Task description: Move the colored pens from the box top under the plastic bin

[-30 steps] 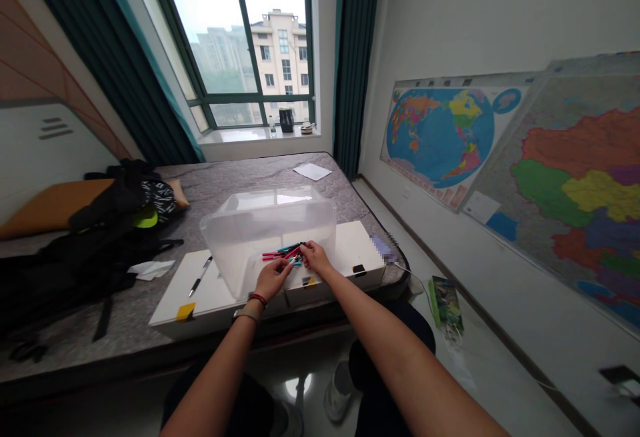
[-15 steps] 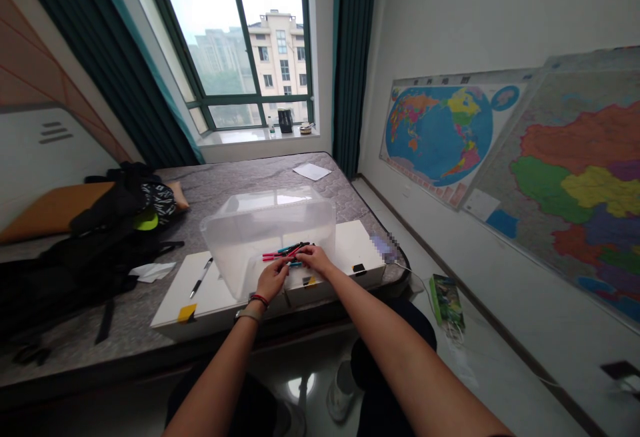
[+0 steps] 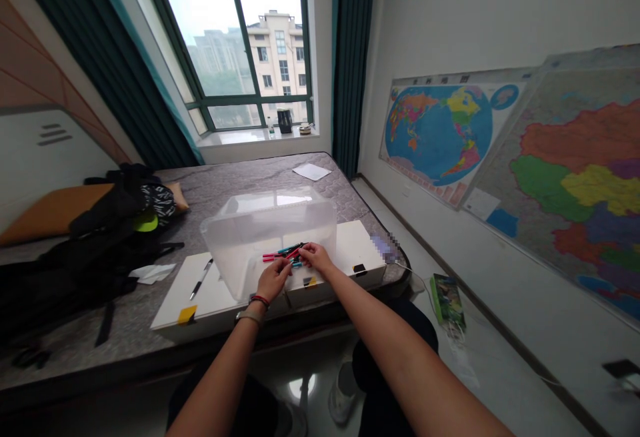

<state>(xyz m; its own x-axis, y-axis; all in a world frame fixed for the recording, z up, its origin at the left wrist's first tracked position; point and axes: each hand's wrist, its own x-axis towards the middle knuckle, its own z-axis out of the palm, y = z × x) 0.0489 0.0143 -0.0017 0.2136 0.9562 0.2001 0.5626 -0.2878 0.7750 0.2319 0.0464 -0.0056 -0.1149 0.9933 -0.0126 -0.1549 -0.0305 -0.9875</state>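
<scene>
Both my hands meet over a bunch of coloured pens (image 3: 281, 253), red, pink, teal and black, held in front of a clear plastic bin (image 3: 270, 230). My left hand (image 3: 273, 280) is closed on the near ends of the pens, a red band and a watch on its wrist. My right hand (image 3: 313, 257) pinches the same bunch from the right. The bin stands on a white board (image 3: 210, 294) laid on the grey mattress (image 3: 250, 180).
A single black pen (image 3: 201, 278) lies on the white board left of the bin. A black backpack (image 3: 90, 244) and white paper scraps (image 3: 150, 271) lie to the left. A paper sheet (image 3: 312, 171) lies farther back. Maps (image 3: 500, 150) cover the right wall.
My hands stay on the pen bunch and only shift slightly; the pens have been regrouped a little between the fingers. The view has crept a bit.
</scene>
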